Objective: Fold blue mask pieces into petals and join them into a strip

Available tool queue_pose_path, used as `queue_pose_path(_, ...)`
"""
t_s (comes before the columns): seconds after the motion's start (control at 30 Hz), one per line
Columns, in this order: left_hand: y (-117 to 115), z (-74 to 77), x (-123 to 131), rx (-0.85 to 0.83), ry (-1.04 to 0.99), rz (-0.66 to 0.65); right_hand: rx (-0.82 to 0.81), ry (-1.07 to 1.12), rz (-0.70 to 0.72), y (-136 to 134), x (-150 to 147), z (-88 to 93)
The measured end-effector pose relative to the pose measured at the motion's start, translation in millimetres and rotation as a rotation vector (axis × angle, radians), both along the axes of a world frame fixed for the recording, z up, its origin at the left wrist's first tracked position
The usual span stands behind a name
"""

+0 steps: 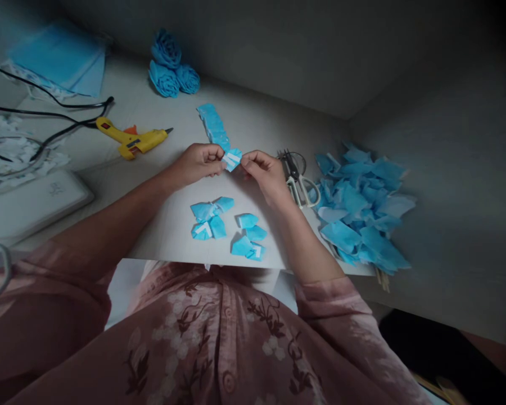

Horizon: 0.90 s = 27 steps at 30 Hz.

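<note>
Between my two hands is a small blue fabric petal (231, 160) with a white strip on it. My left hand (200, 163) pinches its left edge between thumb and fingers. At its right edge, the fingers of my right hand (263, 169) are closed in a pinch. Just beyond my left fingers lies a crinkled blue strip (213, 125). Nearer the table's front edge rest two small groups of blue petals, a left group (209, 217) and a right group (248, 236), some with white strips.
A yellow glue gun (137, 140) lies at left by black cables. Blue face masks (63, 59) are stacked at back left, and three blue fabric roses (166, 76) stand at the back. Scissors (297, 180) lie beside a blue petal pile (358, 205). A white box (37, 205) is at far left.
</note>
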<state>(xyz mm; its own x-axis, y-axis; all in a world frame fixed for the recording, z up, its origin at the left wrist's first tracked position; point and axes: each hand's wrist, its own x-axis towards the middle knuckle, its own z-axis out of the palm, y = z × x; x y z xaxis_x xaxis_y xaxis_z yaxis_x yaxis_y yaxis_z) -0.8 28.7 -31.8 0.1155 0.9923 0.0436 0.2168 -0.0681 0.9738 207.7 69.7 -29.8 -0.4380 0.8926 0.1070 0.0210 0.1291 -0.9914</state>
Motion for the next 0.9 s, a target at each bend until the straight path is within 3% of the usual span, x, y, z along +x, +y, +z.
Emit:
queue_pose_path(0.1, -1.9, 6.0, 1.9, 0.056, 0.025, 0.069, 0.042, -0.022, -0.045, 0.1, -0.7, -1.3)
queue_pose_path(0.27, -15.7, 22.3, 13.1, 0.352, 0.288, 0.343, 0.137, -0.052, -0.127, -5.0, -3.5, -2.7)
queue_pose_path(0.4, -23.3, 25.5, 23.4, 0.404, 0.418, 0.267, 0.194, -0.094, -0.118, -12.8, -6.4, -1.3)
queue_pose_path(0.6, -19.3, 18.8, 24.4, 0.287, 0.359, 0.309, 0.215, -0.095, -0.110, -17.0, -8.9, -3.6)
queue_pose_path(0.9, -17.5, 15.2, 22.9, 0.289, 0.346, 0.276, 0.268, -0.141, -0.109, -18.5, -8.5, -3.3)
